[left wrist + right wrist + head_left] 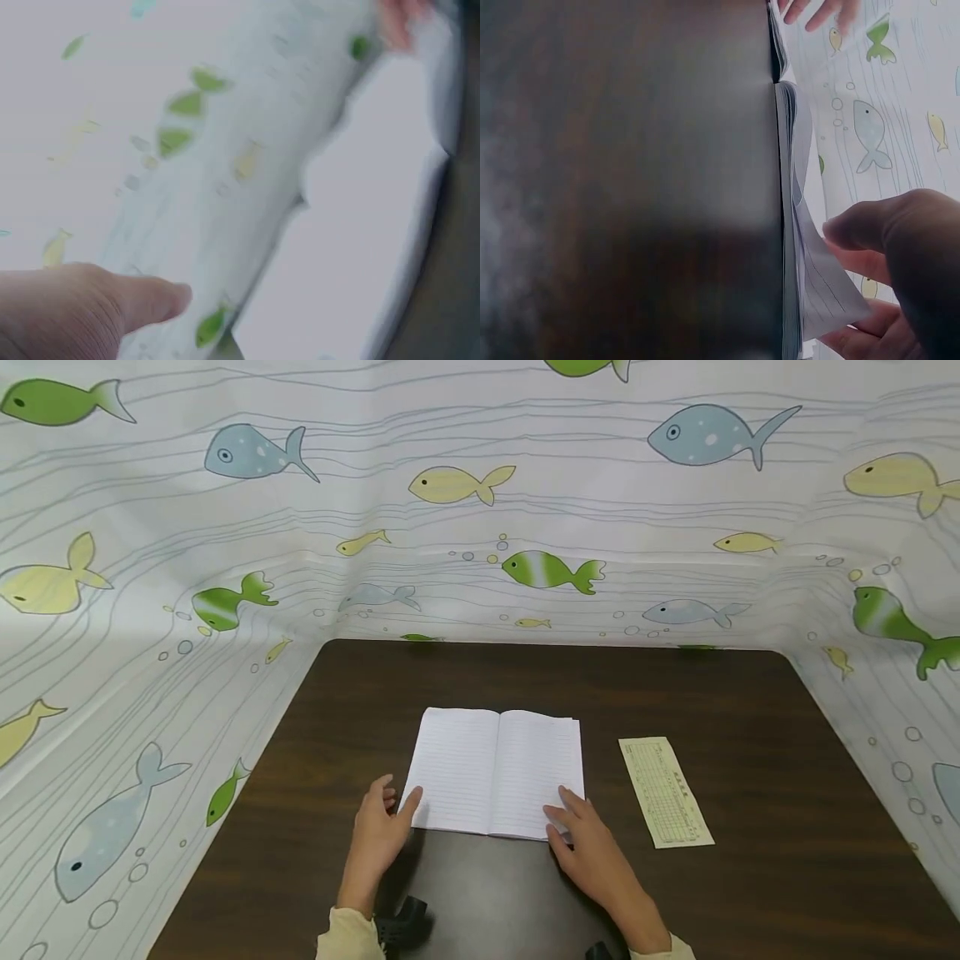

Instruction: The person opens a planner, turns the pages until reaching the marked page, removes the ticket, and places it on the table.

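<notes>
A notebook (457,768) lies open on the dark table, its lined pages bare of writing. At its lower left corner is my left hand (378,835), thumb apart from the other fingers; the left wrist view shows this thumb (154,300) extended beside the blurred white pages (337,225). My right hand (596,856) reaches over the lower right corner with spread fingers. Seen from the right wrist, a loose page corner (829,296) stands raised from the stack, fingers (881,319) touching its tip. The thumb (851,225) lies close to that page; no pinch shows.
Right of the notebook lies a pale yellow printed slip (666,793) with a grid. The dark wooden table (787,827) is bordered at the back and sides by a white cloth (450,410) printed with fish. Black wrist straps (403,922) sit by the sleeves.
</notes>
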Motion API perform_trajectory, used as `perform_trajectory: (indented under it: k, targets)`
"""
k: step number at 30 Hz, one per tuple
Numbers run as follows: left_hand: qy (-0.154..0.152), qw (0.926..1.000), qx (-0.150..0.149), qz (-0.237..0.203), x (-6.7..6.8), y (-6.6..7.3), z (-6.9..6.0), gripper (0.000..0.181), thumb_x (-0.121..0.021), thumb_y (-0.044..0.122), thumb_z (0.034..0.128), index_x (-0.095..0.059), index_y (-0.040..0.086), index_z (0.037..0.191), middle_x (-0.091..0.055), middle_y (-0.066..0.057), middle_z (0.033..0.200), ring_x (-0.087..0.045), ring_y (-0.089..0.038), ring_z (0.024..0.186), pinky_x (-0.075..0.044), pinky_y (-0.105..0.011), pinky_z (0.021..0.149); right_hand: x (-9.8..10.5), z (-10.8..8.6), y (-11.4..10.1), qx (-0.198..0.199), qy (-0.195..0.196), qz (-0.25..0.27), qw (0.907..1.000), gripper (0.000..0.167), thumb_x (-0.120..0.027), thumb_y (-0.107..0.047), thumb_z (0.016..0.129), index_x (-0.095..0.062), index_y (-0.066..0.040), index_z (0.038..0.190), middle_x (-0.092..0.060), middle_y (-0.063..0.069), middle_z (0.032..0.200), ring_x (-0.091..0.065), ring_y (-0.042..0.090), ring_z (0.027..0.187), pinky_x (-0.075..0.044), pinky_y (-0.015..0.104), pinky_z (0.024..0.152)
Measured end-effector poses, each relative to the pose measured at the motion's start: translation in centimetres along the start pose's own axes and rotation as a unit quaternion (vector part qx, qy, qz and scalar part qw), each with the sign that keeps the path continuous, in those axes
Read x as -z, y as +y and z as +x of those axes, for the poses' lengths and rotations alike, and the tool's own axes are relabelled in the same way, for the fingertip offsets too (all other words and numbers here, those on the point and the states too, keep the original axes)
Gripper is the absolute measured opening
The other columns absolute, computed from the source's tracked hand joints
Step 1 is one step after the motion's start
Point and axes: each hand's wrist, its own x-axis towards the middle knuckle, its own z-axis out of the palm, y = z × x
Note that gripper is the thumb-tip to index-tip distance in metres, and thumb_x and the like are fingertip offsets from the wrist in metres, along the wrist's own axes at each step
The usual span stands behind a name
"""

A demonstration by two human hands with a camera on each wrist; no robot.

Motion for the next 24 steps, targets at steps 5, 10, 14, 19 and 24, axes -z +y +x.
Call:
perform_trajectory:
  k: [5,10,14,19,24]
  targets:
    - [-0.060,0.9926,0.047,-0.095,1.4,0.7,0.5,0.078,-0.058,0.042,0.1057,-0.028,-0.009,0.156,-0.044,-0.037,0.147,-0.051,-0.049,0.132,-0.052,-0.058,0.099,-0.1,0.0,-0.2,-0.032,-0.006,0.014,0.9994,0.029,-0.073,-0.009,0.094,-0.074,0.001,0.121,-0.058,0.027,0.143,-0.055,0.046,0.133,-0.046,0.060,0.106]
    - [-0.049,0.9857,-0.005,-0.161,0.6,0.9,-0.1,0.067,-0.062,0.034,0.1052,-0.037,0.000,0.156,-0.062,-0.026,0.137,-0.063,-0.036,0.118,-0.055,-0.043,0.092,-0.4,-0.2,-0.4,-0.045,-0.023,0.042,0.9978,0.033,-0.075,-0.011,0.094,-0.073,-0.001,0.125,-0.054,0.025,0.148,-0.052,0.044,0.136,-0.046,0.059,0.107]
    - [-0.069,0.9780,-0.150,-0.127,-1.9,2.7,-0.8,0.062,-0.073,0.030,0.0986,-0.049,0.011,0.153,-0.067,-0.011,0.136,-0.065,-0.027,0.119,-0.055,-0.043,0.095,-0.4,0.1,-0.3,-0.039,-0.022,0.078,0.9960,0.052,-0.076,-0.014,0.093,-0.062,-0.002,0.142,-0.039,0.029,0.158,-0.043,0.048,0.142,-0.042,0.063,0.109]
    - [-0.163,0.9397,-0.298,0.037,-6.1,3.3,-0.6,0.069,-0.075,0.044,0.0945,-0.052,0.016,0.153,-0.052,-0.006,0.155,-0.048,-0.026,0.143,-0.036,-0.054,0.118,0.1,0.6,0.4,-0.068,0.025,0.143,0.9871,0.058,-0.052,-0.022,0.110,-0.033,-0.001,0.160,-0.018,0.032,0.166,-0.022,0.051,0.151,-0.028,0.072,0.114]
    - [-0.200,0.9111,-0.327,0.152,-8.5,2.2,0.0,0.061,-0.072,0.043,0.0970,-0.057,0.018,0.150,-0.044,-0.004,0.161,-0.037,-0.024,0.151,-0.030,-0.050,0.122,0.6,0.6,0.0,-0.098,0.051,0.132,0.9851,0.053,-0.042,-0.028,0.113,-0.037,-0.002,0.159,-0.020,0.026,0.168,-0.020,0.049,0.153,-0.025,0.074,0.113]
